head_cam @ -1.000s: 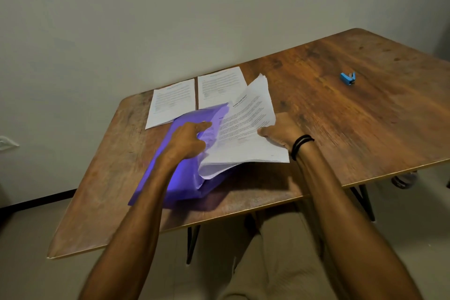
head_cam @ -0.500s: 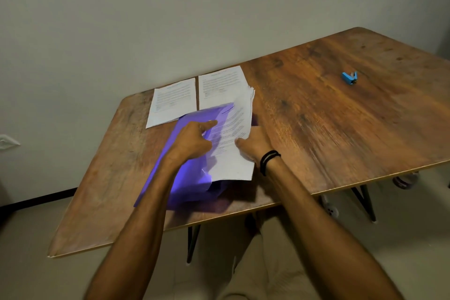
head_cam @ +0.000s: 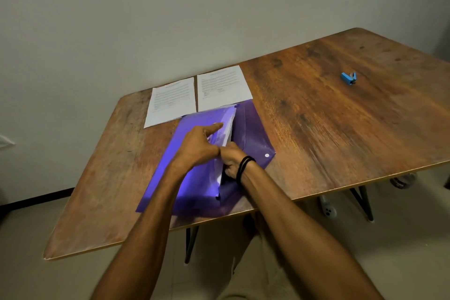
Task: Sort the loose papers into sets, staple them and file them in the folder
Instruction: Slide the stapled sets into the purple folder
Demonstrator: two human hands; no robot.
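1. Two sheets [head_cam: 170, 101] and [head_cam: 222, 87] lie flat side by side at the far left of the table [head_cam: 341, 129], just beyond the top edge of the purple folder [head_cam: 194, 190]; neither hand touches them, and they have not shifted over the last second
2. The left hand [head_cam: 197, 147] rests on the folder's front cover, holding it lifted – forefinger stretched towards the open mouth, the other fingers curled on the plastic. It grips the cover, not the paper
3. The change is in the stapled set [head_cam: 227, 126]: a second ago it stood fanned out, mostly clear of the folder; now only a thin white edge shows at the mouth, the rest lying under the translucent cover
4. The right hand [head_cam: 231, 159] has come in with it and sits closed at the lower edge of the set, touching the left hand; whether it still pinches the paper or only pushes it I cannot tell, as the fingers are hidden
5. To its right the folder's flap [head_cam: 253, 136] with its white snap lies open on the table
6. Judgement: this set is nearly filed – the two sheets on the left still wait
7. The blue stapler [head_cam: 348, 78] lies well apart, far right, untouched
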